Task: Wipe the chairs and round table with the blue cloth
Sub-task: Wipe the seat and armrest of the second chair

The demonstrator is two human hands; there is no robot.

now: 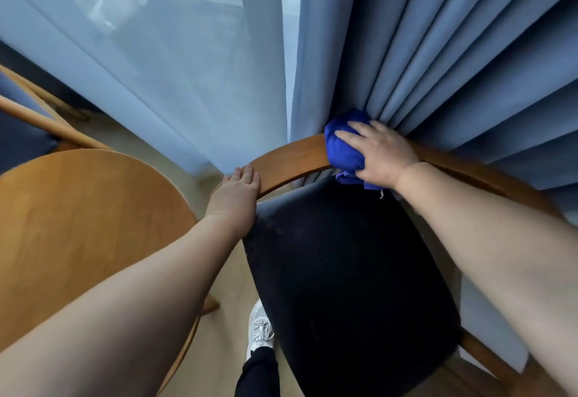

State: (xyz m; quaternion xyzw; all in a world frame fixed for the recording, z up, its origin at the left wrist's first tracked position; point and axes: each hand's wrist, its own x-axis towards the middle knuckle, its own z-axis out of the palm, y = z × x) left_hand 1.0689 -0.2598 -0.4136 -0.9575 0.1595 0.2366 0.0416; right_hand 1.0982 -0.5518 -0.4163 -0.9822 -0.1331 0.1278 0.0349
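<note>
Two bare forearms reach forward from the lower corners, the left forearm (125, 302) crossing over the round tabletop (78, 224) and the right forearm (500, 240) stretched above the right side of the chair's dark seat (344, 271). The left hand (234, 196) lies released, fingers straight and together, flat on the left end of the chair's curved wooden back rail (291, 158). The right hand (381, 152) grasps the blue cloth (341, 146), which is bunched into a wad. Its fingers curve over the top, the thumb is on the near side, and it presses the wad onto the rail further along, near the middle of the curve. A loose corner of the cloth hangs below the rail, over the seat.

The rail's far side sits against the pleated blue curtain (438, 52), and the cloth touches its folds. A sheer curtain (156, 68) hangs to the left. The tabletop's edge lies just beside the seat's left edge, with a narrow strip of floor (225, 271) between them, where a white shoe (259, 327) stands. A second chair (31, 121) shows at the far left, behind the tabletop.
</note>
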